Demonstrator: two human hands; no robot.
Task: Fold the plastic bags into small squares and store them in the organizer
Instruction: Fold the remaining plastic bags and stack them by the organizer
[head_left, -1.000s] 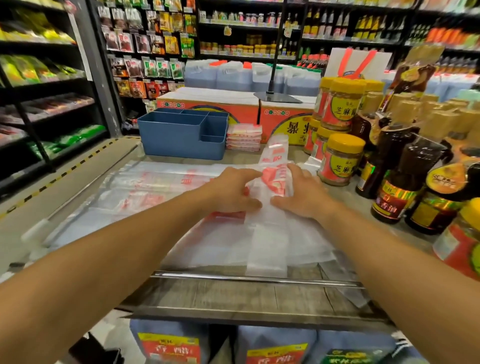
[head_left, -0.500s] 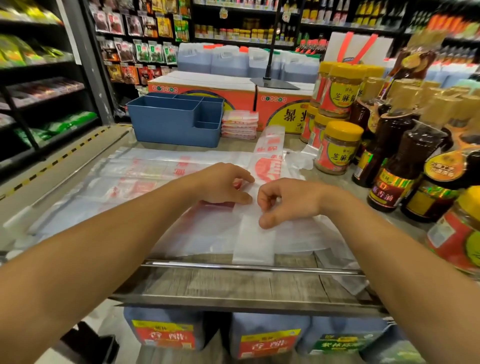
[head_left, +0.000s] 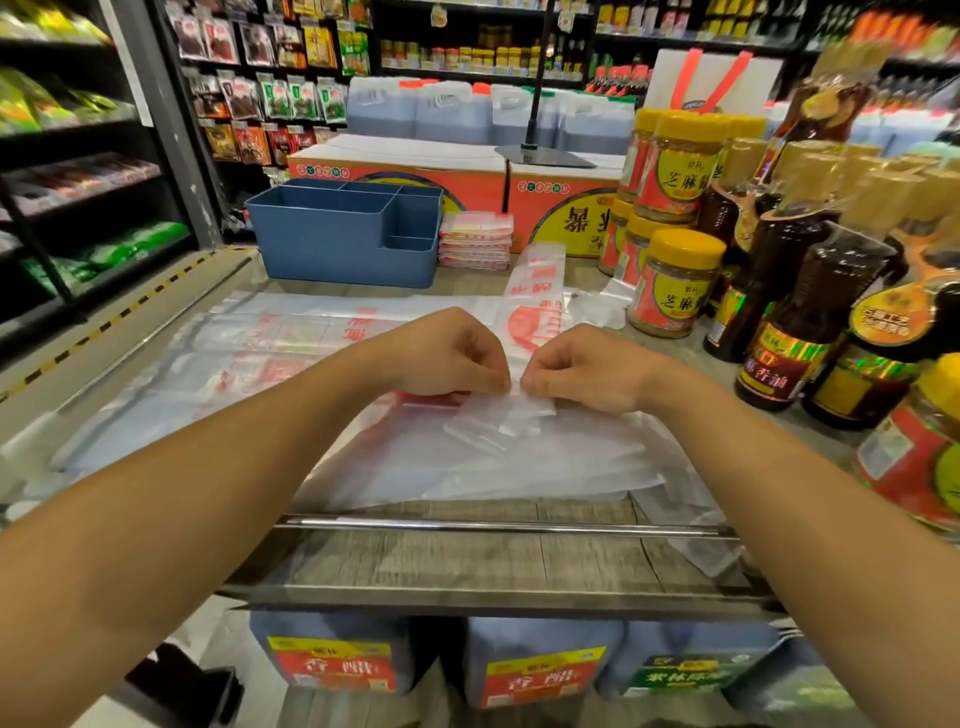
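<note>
A long narrow strip of clear plastic bag with red print (head_left: 535, 306) lies across the middle of the table, on top of a spread of flat bags (head_left: 249, 358). My left hand (head_left: 452, 358) and my right hand (head_left: 582, 366) meet at the strip's near part, and each pinches the plastic with curled fingers, lifting its near end (head_left: 498, 423) off the pile. A blue organizer (head_left: 337, 239) with several compartments stands at the back left. A stack of folded bag squares (head_left: 475, 241) sits right beside it.
Yellow-lidded jars (head_left: 670, 280) and dark sauce bottles (head_left: 800, 332) crowd the right side of the table. Orange cartons (head_left: 556, 208) stand behind the organizer. A metal rail (head_left: 493, 525) runs along the table's near edge. Store shelves line the left.
Both hands went from pressing flat on the strip to pinching it. The strip's near end, which lay stretched toward the rail, is now lifted and drawn up under my fingers.
</note>
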